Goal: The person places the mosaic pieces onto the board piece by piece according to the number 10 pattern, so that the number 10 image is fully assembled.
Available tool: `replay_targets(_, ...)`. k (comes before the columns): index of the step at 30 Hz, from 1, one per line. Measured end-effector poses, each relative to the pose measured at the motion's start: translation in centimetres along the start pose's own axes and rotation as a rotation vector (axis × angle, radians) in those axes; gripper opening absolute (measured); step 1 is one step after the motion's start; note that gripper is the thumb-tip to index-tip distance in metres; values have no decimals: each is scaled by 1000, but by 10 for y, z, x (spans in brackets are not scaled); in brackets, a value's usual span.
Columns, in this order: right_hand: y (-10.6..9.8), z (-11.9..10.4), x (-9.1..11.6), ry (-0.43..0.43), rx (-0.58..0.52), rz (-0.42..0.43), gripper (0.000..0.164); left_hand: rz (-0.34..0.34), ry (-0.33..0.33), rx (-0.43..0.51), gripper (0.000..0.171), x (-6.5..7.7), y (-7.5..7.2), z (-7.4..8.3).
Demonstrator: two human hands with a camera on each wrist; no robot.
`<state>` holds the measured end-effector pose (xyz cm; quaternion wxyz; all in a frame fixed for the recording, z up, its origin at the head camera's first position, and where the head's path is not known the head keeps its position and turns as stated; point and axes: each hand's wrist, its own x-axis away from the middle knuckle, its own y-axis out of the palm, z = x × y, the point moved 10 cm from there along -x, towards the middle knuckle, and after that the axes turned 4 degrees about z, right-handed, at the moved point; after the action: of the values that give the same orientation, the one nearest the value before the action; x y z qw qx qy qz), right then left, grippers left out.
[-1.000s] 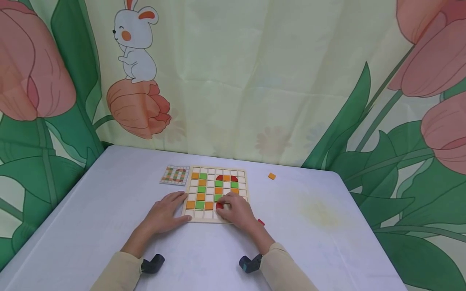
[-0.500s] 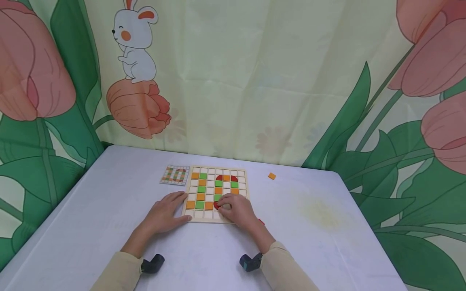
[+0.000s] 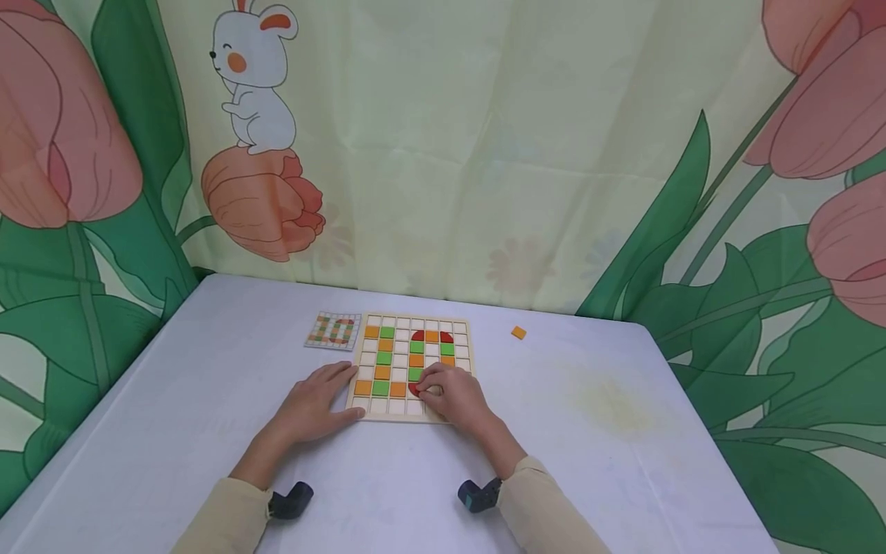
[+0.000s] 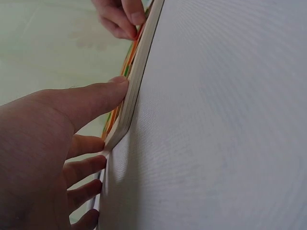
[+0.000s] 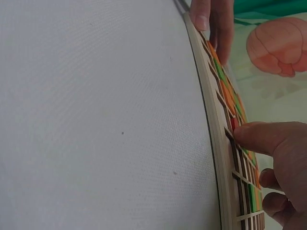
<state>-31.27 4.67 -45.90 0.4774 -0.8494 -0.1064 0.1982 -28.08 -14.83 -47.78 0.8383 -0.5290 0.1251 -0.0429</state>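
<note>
A wooden grid board (image 3: 385,417) lies on the table with orange, green and red tiles in its cells. My left hand (image 3: 314,406) rests at its near left corner, thumb on the front edge and spread fingers along the left side. My right hand (image 3: 453,396) is over the near right part of the board. Its thumb and index finger pinch a red rounded tile (image 3: 414,389) at a cell in front of a green tile (image 3: 414,375). In the right wrist view the thumb touches this tile's edge. The right hand covers several cells behind it.
A small pattern card (image 3: 333,331) lies beside the board's far left corner. One loose orange tile (image 3: 518,332) is on the white tablecloth to the right of the board. A printed curtain (image 3: 429,154) hangs behind the table.
The red tile has shifted slightly under my right fingertips, left and then back right. A red piece beside my right wrist is no longer in sight. My left hand stays put.
</note>
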Motion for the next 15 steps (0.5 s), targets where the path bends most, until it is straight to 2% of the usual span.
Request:
replay_targets(7, -1, 7, 2, 21, -57, 0, 12, -15, -16, 0, 77, -1, 2, -1)
replay_targets(15, -10, 17, 7, 21, -71, 33, 14, -24, -30, 5, 77, 1, -1, 1)
